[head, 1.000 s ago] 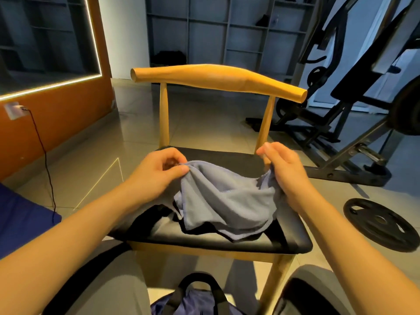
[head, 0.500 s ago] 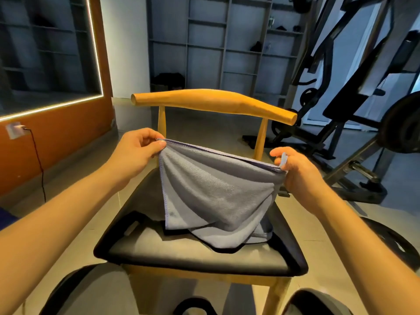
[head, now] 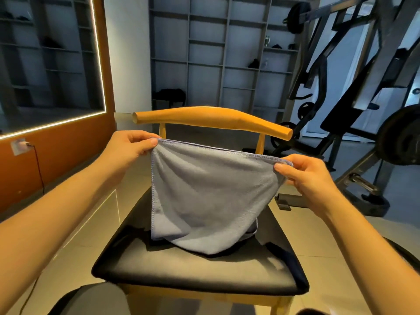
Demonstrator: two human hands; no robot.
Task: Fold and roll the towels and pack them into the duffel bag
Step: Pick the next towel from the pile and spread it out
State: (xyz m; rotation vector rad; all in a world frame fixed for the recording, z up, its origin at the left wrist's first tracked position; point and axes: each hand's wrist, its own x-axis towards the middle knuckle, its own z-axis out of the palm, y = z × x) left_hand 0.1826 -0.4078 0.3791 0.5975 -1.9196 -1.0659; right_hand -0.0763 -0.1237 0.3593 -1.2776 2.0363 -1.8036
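Bare left hand [head: 129, 146] and right hand [head: 306, 176], bare forearms [head: 56, 219], grey trousers [head: 97, 298] with black panels

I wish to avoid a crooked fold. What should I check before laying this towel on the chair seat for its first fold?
1. Left hand pinches one top corner of the towel: ok.
2. Right hand pinches the other top corner: ok.
3. Top edge taut between the hands: ok.
4. Towel hangs smooth: not ok; its lower end lies bunched on the chair seat.
5. Duffel bag ready nearby: cannot tell; it is out of view.
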